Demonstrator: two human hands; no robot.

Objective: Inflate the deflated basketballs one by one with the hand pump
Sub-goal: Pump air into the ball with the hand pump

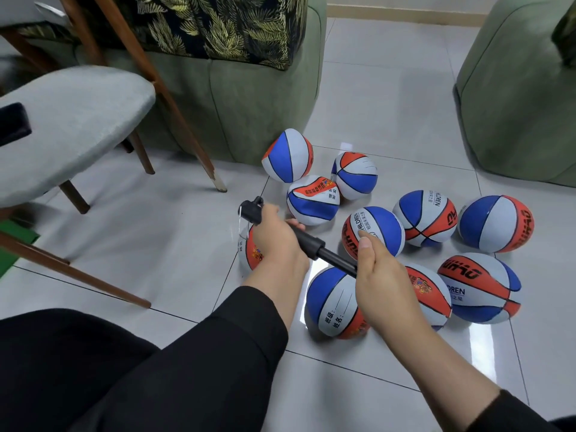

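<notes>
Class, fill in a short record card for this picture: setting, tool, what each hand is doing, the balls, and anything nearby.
Setting: tiled floor
Tool: black hand pump, handle drawn out
Left hand: grips the pump barrel
Right hand: grips the pump handle end
Balls: red, white and blue basketballs on the floor; three at the back look dented
Ball under left hand: mostly hidden
Nearby: green sofa, grey chair

Home living room: green upholstered sofa (pixel 249 98), leaf-print cushion (pixel 218 23), grey chair (pixel 68 120), tiled floor (pixel 389 88).
</notes>
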